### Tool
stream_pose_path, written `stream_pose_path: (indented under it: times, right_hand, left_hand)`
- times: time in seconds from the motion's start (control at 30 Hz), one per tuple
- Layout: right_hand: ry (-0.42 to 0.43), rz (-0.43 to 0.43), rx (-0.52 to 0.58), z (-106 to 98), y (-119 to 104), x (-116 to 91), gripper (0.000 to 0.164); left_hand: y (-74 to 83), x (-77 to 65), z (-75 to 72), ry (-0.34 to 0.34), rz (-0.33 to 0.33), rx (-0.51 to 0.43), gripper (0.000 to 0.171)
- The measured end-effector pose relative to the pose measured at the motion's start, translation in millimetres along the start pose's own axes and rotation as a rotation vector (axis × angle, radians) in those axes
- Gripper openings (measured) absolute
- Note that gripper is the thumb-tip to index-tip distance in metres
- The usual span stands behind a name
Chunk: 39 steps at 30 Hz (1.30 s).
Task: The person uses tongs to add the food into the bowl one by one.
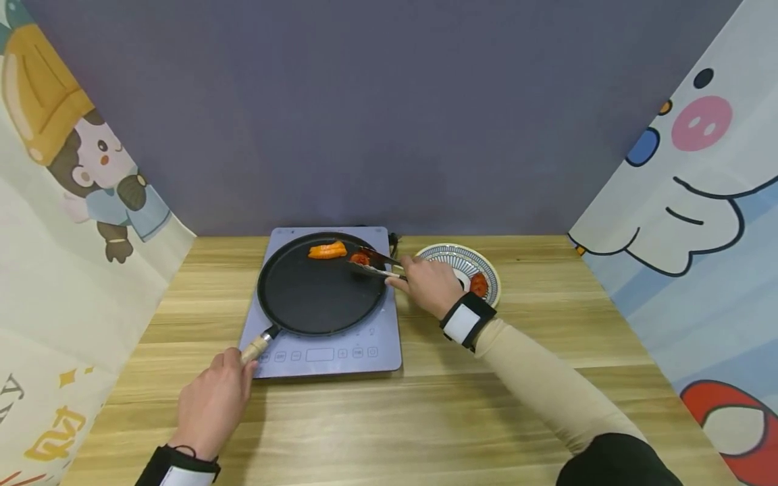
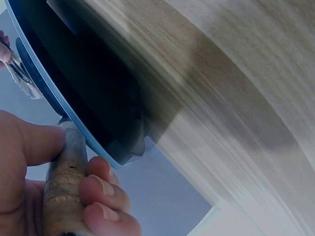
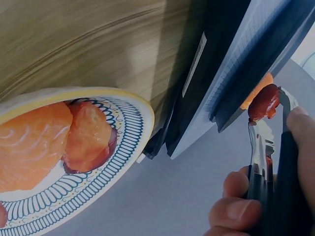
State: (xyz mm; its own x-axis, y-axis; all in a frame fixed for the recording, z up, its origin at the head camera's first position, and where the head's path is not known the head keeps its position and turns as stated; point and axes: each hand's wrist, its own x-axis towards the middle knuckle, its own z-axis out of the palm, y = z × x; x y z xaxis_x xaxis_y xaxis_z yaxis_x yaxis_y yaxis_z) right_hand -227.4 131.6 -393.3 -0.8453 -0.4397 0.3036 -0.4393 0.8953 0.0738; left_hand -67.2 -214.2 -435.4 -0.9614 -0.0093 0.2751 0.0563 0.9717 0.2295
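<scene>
Right hand [image 1: 428,285] gripping black-handled metal tongs [image 3: 288,172]!
Left hand [image 1: 213,401] clutching wooden handle [image 1: 256,347]; wood-grain table [image 1: 395,432] lying beneath, grey wall [image 1: 377,128] beyond fingers.

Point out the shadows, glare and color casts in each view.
Head: evenly lit, with soft shadows on the tabletop; left wrist: bluish cast, cooktop nearly black underneath; right wrist: also bluish, small glossy highlights on the red piece in the tongs.

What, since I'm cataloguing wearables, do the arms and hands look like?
The left hand and right hand are ungloved. Each has a black, white-patched wristband; the left adds a thin dark cord. The right arm has a beige sleeve and, farther up, black cloth.
</scene>
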Motion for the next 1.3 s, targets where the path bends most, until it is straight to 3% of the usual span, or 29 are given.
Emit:
stream_pose_path:
  times: [0.63,0.83,1.3]
  right_hand:
    - [0.005,-0.013,-0.018,11.9,-7.8,4.5,0.052]
    - [0.004,-0.012,-0.025,16.0,-9.6,6.8,0.052]
    - [-0.054,0.031,0.032,7.4,-9.0,3.3,0.055]
  left_hand:
    - [0.2,-0.3,1.7,-0.014,-0.004,-0.002,0.029]
    - [-1.6,0.5,4.4,0.013,-0.001,0.007,0.03]
    - [-1.2,0.4,2.4,0.03,0.015,-0.002,0.029]
